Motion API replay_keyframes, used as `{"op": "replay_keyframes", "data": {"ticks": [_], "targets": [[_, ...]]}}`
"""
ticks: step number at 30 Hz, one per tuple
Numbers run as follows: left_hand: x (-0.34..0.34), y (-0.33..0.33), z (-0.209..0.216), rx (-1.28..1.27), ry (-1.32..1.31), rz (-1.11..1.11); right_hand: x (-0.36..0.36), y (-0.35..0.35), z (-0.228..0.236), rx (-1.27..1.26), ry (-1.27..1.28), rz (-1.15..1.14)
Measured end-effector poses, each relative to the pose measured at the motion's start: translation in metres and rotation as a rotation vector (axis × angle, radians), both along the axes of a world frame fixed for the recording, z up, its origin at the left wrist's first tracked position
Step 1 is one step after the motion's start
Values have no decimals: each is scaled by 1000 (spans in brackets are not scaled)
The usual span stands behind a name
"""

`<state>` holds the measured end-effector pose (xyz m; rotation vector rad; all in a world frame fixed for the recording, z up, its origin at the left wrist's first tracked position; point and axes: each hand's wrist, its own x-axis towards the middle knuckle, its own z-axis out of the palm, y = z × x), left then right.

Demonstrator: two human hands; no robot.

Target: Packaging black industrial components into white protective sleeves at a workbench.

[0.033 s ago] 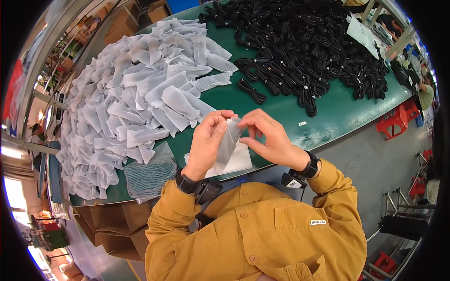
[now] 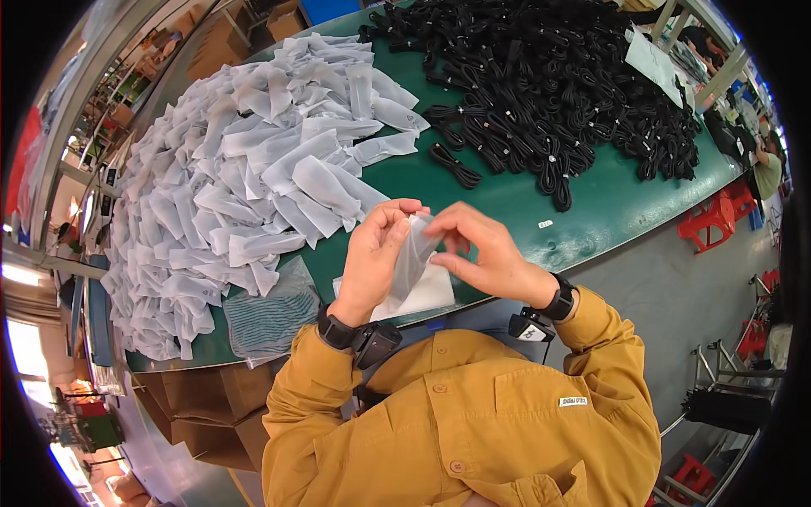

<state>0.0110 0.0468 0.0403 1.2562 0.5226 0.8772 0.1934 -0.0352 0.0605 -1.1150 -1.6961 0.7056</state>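
A frosted, translucent plastic bag [image 2: 411, 264] is upright in front of my chest. My left hand [image 2: 372, 260] pinches its left side between thumb and fingers. My right hand [image 2: 486, 249] has its bent fingers at the bag's upper right edge, gripping it there; the fingertips are slightly blurred. Beneath the bag lies a stack of flat white bags or sheets [image 2: 432, 294] at the table's near edge. Whether the held bag contains anything is hard to see, though no dark cable shows through it.
A large heap of filled frosted bags [image 2: 245, 160] covers the left of the green table [image 2: 507, 211]. Bundled black cables [image 2: 541, 93] are piled at the far right, with one bundle [image 2: 454, 165] lying apart. A striped cloth [image 2: 272, 313] lies left; cardboard boxes [image 2: 207, 397] stand below.
The bag has spread a little wider between my hands. My right fingers have shifted slightly at its upper edge; my left hand stays in place.
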Motion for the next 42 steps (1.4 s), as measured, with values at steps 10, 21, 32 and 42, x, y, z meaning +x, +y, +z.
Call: {"op": "replay_keyframes", "data": {"ticks": [10,21,32,42], "targets": [[-67,86,32,451,292,593,50,56,-8,67,-338,-449],[-12,-45,-49,814,605,86,66,49,-65,-30,-756,-350],[-8,-51,-63,676,640,134,32,-37,-49,-56,-219,-259],[-10,-51,-56,249,541,187,34,-60,-44,263,-732,-148]]}}
